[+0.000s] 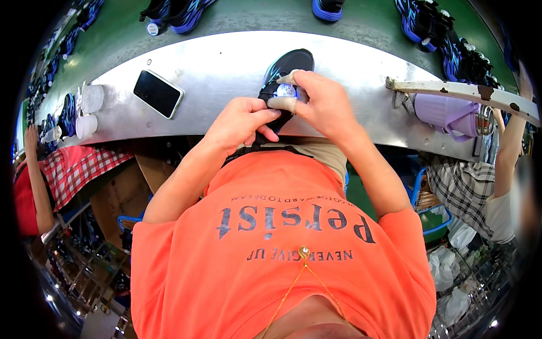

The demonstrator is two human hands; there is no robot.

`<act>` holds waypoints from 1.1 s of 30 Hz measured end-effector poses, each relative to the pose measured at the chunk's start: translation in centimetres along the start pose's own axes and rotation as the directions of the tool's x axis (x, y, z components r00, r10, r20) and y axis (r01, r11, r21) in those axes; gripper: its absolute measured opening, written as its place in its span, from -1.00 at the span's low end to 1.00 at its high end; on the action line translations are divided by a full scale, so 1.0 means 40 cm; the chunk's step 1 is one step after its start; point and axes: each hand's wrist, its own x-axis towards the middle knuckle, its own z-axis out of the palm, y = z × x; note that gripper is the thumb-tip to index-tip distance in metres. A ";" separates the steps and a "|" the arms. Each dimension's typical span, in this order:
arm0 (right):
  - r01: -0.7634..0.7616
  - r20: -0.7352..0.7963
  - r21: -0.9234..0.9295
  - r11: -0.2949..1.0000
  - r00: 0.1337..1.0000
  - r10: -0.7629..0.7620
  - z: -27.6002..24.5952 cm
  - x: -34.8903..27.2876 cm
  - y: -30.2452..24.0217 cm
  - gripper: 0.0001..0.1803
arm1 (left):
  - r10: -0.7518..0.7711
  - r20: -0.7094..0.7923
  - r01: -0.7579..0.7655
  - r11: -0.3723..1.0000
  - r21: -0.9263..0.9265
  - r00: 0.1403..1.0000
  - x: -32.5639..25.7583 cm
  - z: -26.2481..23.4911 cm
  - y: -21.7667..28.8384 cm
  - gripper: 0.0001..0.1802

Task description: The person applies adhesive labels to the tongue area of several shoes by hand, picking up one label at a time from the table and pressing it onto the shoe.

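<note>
A black sports shoe [293,61] with blue patterning lies on the metal worktop in front of me, its toe pointing away. My left hand [240,123] is closed at the shoe's dark collar, fingers curled; part of its grip is hidden. My right hand [320,103] reaches over the shoe from the right, with pale covers on the thumb and index finger. Between those two fingertips is a round white-and-blue tag [286,90], against the upper part of the shoe.
A smartphone [158,94] lies left of the shoe, with white tubs [87,125] farther left. At right are a purple lidded jug [446,114] and a chipped white metal bar [451,88]. More shoes [186,14] stand on the green belt [248,14]. Co-workers' arms [38,186] show at both sides.
</note>
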 end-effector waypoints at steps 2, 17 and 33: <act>-0.025 -0.035 -0.111 0.993 0.999 0.021 0.003 0.005 0.010 -0.66 | 0.011 0.007 -0.011 1.000 -0.005 1.000 0.009 0.001 -0.008 -0.82; 0.064 -0.132 -0.088 0.994 0.988 -0.076 0.030 0.003 0.028 -0.58 | 0.002 -0.012 -0.001 1.000 0.014 1.000 0.007 0.006 0.000 -0.80; 0.042 -0.001 0.103 0.994 0.999 -0.042 0.001 0.004 0.013 -0.66 | 0.005 -0.037 -0.002 0.996 0.085 0.999 0.005 0.009 -0.002 -0.77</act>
